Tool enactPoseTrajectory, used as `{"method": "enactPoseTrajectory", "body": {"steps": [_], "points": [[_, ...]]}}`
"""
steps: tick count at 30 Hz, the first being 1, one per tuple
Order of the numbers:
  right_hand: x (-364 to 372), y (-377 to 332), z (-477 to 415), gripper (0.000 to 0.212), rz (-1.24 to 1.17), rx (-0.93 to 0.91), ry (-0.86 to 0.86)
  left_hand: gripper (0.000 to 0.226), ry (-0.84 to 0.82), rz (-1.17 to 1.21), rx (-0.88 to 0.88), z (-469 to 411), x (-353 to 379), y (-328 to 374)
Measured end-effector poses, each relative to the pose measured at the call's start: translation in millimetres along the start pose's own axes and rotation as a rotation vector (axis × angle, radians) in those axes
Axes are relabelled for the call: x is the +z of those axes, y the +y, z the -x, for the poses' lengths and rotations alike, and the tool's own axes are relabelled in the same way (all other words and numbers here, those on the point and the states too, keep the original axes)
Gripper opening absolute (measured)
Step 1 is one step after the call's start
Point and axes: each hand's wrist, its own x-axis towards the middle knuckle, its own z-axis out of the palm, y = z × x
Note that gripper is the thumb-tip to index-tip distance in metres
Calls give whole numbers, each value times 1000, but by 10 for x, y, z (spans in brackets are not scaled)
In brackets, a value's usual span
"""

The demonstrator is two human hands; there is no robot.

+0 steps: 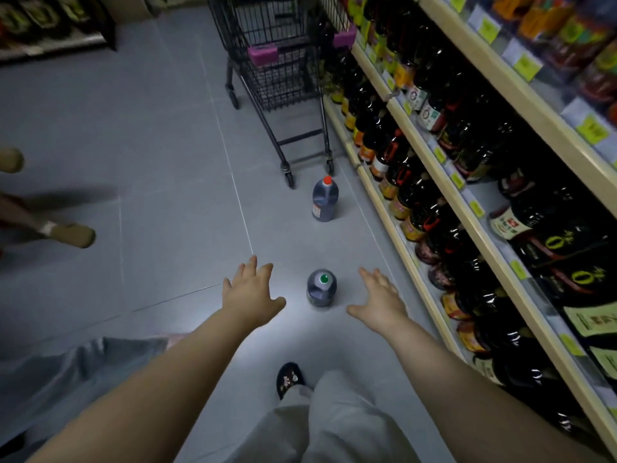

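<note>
On the floor stood a green-capped bottle (321, 289), label unreadable; left hand (248, 295) and right hand (379, 300) flanked it, fingers spread, grasping nothing.

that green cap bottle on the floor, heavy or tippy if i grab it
The green-capped bottle looks full of dark liquid, so it is probably heavy for its size. It stands upright on a broad base on the smooth floor, so a low push would likely slide it rather than tip it. It looks like rigid plastic, unlikely to flop.
</note>
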Motion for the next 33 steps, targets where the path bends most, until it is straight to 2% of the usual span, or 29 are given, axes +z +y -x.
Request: {"method": "enactPoseTrajectory", "body": {"steps": [13,23,29,33], "points": [[-452,-745,-1658,86,-217,193,78,77,-136,-77,153,-1996,-1077,-137],[-865,-1237,-2748,73,-358,341,176,81,-265,-140,312,-3665,-1706,-4],[-716,-1531,-3320,60,-570,525,334,81,-408,-267,463,-4687,-1858,119],[-446,-1661,-3883,58,-683,660,371,77,-490,-238,490,-5389,-1770,184]]}}
